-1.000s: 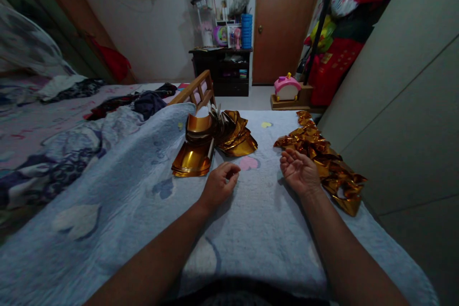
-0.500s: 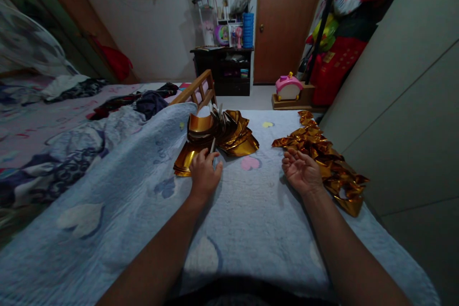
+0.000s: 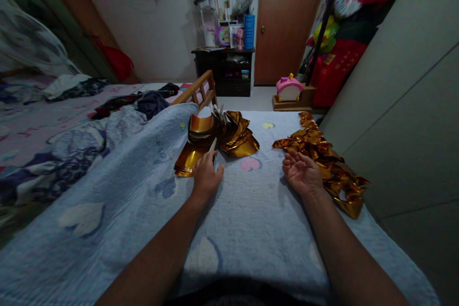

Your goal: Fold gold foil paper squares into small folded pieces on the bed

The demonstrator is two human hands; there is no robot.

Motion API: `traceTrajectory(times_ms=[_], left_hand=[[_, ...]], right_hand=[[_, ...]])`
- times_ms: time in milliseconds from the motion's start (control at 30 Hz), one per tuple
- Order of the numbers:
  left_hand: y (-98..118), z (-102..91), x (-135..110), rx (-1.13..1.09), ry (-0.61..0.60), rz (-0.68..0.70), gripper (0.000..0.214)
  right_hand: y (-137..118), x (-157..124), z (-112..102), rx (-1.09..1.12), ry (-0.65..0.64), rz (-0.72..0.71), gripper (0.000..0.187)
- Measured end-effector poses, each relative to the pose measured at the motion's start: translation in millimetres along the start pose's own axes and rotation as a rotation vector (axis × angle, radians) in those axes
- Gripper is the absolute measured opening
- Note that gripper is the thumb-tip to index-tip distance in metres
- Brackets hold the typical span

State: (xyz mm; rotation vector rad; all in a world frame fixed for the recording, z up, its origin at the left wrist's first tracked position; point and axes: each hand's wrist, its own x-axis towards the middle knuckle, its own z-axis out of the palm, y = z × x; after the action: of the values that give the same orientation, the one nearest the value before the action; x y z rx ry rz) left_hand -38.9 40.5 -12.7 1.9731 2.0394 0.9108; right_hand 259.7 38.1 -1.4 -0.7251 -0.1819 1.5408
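Observation:
My left hand (image 3: 207, 174) lies palm down at the near edge of a fanned stack of shiny gold foil paper sheets (image 3: 186, 157). Its fingers are bent and its thumb stands apart. A narrow pale pointed thing (image 3: 213, 144) sticks out past the fingertips; its kind is unclear and its lower end is hidden. More gold sheets (image 3: 238, 143) curl and overlap behind, with white undersides showing. My right hand (image 3: 301, 171) rests palm up, fingers loosely curled and nothing visible in them. Beside it spreads a heap of crumpled gold foil pieces (image 3: 322, 155).
A pale blue quilt (image 3: 251, 220) with hearts covers the surface under my hands. Left of it is a bed with rumpled clothes (image 3: 150, 105). A wooden rail (image 3: 197, 88) rises behind the stack, and a white cabinet (image 3: 409, 105) borders the right. A pink toy (image 3: 289, 88) sits beyond.
My left hand has shifted slightly to the right and its fingers have drawn back a little, baring more of the pale pointed thing. The right hand stays in place.

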Motion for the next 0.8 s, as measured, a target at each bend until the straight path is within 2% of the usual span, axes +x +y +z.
traceTrajectory(times_ms=[200, 433, 533, 633, 700, 800], left_hand=[[-8.3, -0.2, 4.2, -0.211, 0.115, -0.045, 0.047], [0.6, -7.5, -1.5, -0.286, 0.227, -0.014, 0.05], [10.8, -12.2, -9.2, -0.269, 0.284, 0.086, 0.048], [22.1, -17.4, -18.9, -0.28, 0.307, 0.225, 0.036], [27.8, -18.9, -24.8, -0.319, 0.298, 0.291, 0.027], [31.6, -17.1, -31.6, -0.391, 0.224, 0.336, 0.016]], right_hand=[[0.4, 3.7, -5.2, -0.004, -0.033, 0.012, 0.016], [1.4, 6.9, -8.6, -0.018, -0.023, 0.003, 0.015], [2.2, 9.1, -11.4, -0.032, -0.036, -0.012, 0.017], [3.0, 11.3, -14.1, -0.036, -0.06, -0.015, 0.019], [3.0, 11.9, -14.5, -0.028, -0.048, -0.016, 0.02], [2.2, 11.1, -12.5, -0.011, -0.008, -0.006, 0.021]])
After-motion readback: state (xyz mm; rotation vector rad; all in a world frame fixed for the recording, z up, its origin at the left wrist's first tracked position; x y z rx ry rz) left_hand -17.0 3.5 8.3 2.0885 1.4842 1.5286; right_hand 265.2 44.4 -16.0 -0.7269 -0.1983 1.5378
